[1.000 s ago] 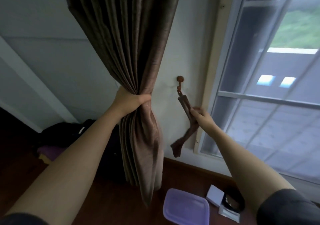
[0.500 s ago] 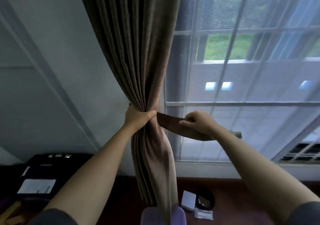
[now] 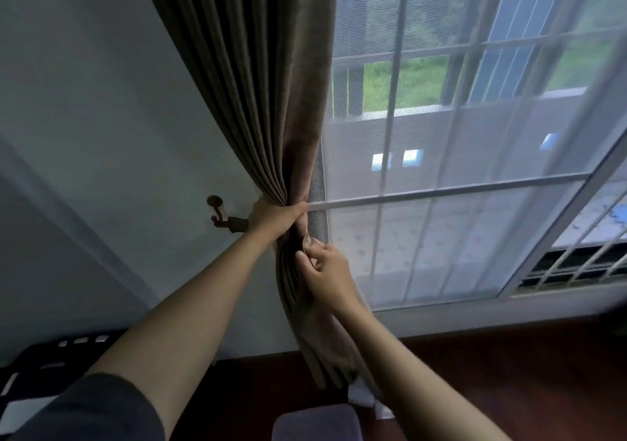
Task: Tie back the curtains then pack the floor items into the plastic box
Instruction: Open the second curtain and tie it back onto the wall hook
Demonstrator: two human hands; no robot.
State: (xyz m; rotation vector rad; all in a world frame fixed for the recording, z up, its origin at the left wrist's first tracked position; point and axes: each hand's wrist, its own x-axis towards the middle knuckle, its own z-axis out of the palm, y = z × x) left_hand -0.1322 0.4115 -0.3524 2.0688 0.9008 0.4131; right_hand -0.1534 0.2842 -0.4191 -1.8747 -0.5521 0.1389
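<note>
closest in, a purple plastic box (image 3: 317, 422) peeks over the bottom edge with something white (image 3: 363, 398) on the floor just beside it, so the packing bit isn't started imo; above that the right hand (image 3: 327, 272) has thumb and fingers pinched on fabric at the front folds of the brown curtain (image 3: 258, 101), might be the tieback's loose end, too small to tell; just above, the left hand (image 3: 275, 215) is wrapped tight round the gathered bunch; the tieback (image 3: 236, 224) runs from behind that wrist to the wall hook (image 3: 214, 207); curtain looks thick, soft, fairly heavy, not slippery, so I'd grab it at the cinched waist and pull the strap taut; the window (image 3: 475, 186) sits behind.
</note>
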